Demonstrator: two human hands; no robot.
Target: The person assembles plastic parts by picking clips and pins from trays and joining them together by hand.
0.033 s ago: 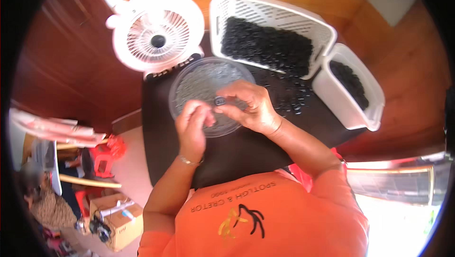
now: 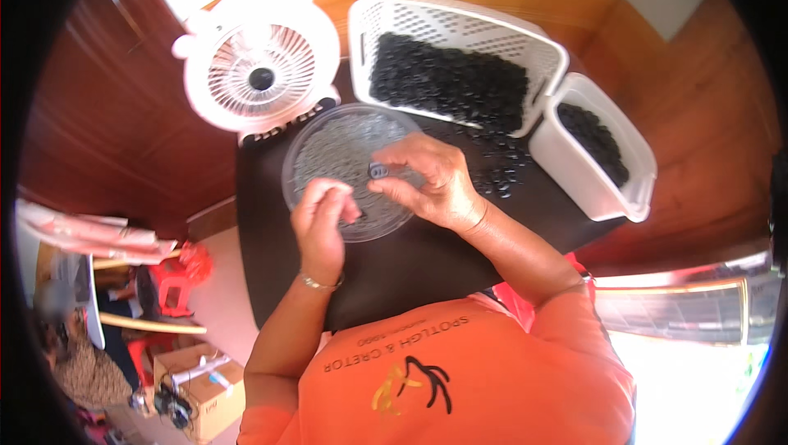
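Observation:
Between the thumb and forefinger of my right hand (image 2: 433, 182) is a small dark oval piece (image 2: 377, 171) with pale markings on its face. My left hand (image 2: 320, 217) is a little lower and to the left, apart from the right, its fingers pinched together. Whatever those fingers may hold is hidden. Both hands are above a round clear tub (image 2: 289, 174) filled with many small greyish bits, too fine to name.
A white perforated basket (image 2: 538, 43) of black oval pieces stands at the back, beside a smaller white bin (image 2: 566, 162) of similar pieces. Loose black pieces (image 2: 501, 170) lie on the dark tabletop (image 2: 271, 248). A white fan (image 2: 261, 78) stands back left; a cardboard box (image 2: 217, 404) is lower left.
My left hand has drawn slightly away from the right one. The right hand still pinches the small oval piece, and the whole view has shifted a little.

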